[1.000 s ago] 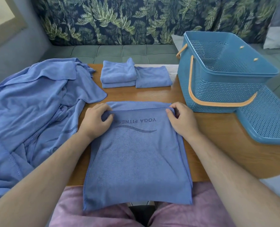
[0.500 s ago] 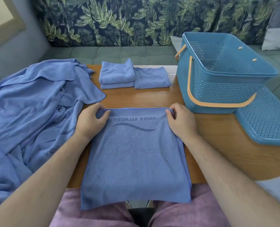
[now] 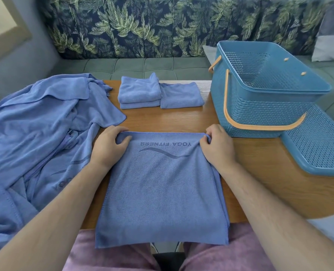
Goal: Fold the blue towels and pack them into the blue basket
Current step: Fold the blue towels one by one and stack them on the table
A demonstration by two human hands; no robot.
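Observation:
A blue towel [image 3: 162, 192] printed "YOGA FITNESS" lies folded in half in front of me, its near edge hanging over the table's front. My left hand [image 3: 108, 145] pinches its far left corner and my right hand [image 3: 217, 147] pinches its far right corner. Three folded blue towels [image 3: 158, 93] sit at the back of the table, two of them stacked. A heap of unfolded blue towels [image 3: 41, 130] covers the left side. The blue basket [image 3: 260, 106] with an orange handle stands empty at the right.
The basket's perforated blue lid [image 3: 318, 145] lies against the basket at the right edge of the wooden table [image 3: 269, 173]. A green sofa with leaf-print cushions [image 3: 142, 26] runs behind the table. My pink-clad legs are below the table edge.
Both hands carried the towel's top layer away from me until its edge lined up with the far edge, hiding the strip of lower layer seen before.

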